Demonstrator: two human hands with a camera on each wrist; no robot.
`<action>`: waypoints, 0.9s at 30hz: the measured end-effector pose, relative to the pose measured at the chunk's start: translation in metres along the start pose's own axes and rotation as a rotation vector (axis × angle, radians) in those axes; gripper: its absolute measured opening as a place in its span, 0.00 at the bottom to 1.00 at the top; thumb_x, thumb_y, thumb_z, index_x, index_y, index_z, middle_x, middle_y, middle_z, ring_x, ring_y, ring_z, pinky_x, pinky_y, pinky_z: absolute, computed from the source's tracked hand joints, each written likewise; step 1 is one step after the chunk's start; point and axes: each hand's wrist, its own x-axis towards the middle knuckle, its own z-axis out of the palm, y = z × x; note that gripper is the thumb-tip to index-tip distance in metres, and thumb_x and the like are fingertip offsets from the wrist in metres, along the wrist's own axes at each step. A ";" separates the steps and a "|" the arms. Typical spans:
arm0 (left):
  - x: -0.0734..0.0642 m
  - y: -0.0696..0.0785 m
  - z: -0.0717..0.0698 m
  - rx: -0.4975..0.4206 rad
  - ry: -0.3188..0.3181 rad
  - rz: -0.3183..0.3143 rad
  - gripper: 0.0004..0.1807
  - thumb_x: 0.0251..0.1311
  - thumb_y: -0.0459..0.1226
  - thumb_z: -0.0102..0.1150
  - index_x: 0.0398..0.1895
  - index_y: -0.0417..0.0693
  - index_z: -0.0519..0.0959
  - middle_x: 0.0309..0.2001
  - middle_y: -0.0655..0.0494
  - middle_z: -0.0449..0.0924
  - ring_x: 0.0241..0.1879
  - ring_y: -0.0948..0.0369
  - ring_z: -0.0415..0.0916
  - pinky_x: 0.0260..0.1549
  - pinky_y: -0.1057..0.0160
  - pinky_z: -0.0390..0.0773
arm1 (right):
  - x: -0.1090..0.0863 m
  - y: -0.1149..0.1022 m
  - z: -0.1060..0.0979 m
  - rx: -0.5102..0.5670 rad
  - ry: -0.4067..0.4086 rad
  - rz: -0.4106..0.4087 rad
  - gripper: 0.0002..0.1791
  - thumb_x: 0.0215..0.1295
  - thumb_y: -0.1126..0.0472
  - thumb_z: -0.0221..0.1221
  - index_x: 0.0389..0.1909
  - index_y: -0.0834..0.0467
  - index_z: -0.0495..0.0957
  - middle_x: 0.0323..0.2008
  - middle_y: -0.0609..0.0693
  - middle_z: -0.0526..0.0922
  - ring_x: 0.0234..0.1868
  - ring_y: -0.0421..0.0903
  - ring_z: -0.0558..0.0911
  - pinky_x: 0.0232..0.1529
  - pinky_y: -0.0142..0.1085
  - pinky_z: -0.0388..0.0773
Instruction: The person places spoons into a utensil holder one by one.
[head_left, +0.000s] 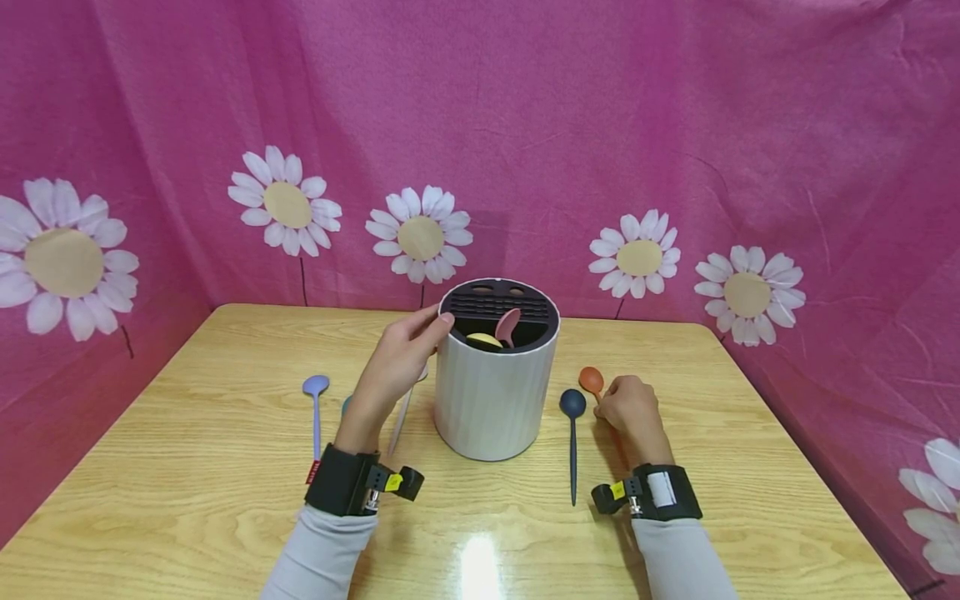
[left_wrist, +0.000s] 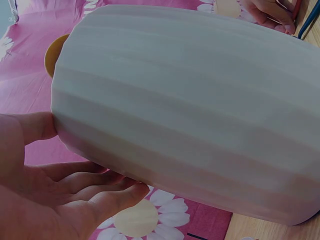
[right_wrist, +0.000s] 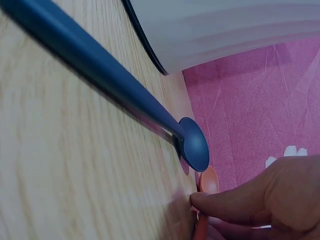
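A white ribbed utensil holder (head_left: 491,400) with a dark slotted top stands upright on the table. My left hand (head_left: 397,354) grips its upper left side, the thumb at the rim and the fingers along the outer wall. Inside the holder are a pink utensil (head_left: 507,325), its head above the rim, and a yellow one (head_left: 483,339). To the right, my right hand (head_left: 632,410) pinches the handle of an orange spoon (head_left: 591,379) at the table. A dark blue spoon (right_wrist: 195,150) lies between that hand and the holder.
Left of the holder lie a lavender spoon (head_left: 316,385), a pale-handled utensil (head_left: 402,418) and a teal item (head_left: 346,404), partly hidden by the left arm. A pink flowered cloth (head_left: 525,150) hangs behind the wooden table (head_left: 225,467).
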 end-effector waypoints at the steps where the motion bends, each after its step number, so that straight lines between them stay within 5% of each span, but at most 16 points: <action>1: 0.000 0.000 0.000 -0.001 0.000 0.000 0.27 0.72 0.50 0.50 0.69 0.48 0.68 0.35 0.40 0.68 0.16 0.65 0.56 0.15 0.70 0.59 | 0.000 0.000 0.000 -0.004 -0.001 0.002 0.05 0.51 0.70 0.63 0.25 0.66 0.76 0.24 0.55 0.73 0.29 0.53 0.72 0.24 0.37 0.67; 27: 0.001 0.000 0.000 0.003 0.000 0.002 0.27 0.72 0.51 0.50 0.68 0.48 0.69 0.31 0.47 0.65 0.16 0.66 0.56 0.15 0.70 0.58 | -0.001 -0.005 -0.005 0.026 -0.014 0.049 0.05 0.54 0.70 0.60 0.32 0.68 0.79 0.27 0.59 0.76 0.29 0.53 0.73 0.23 0.36 0.71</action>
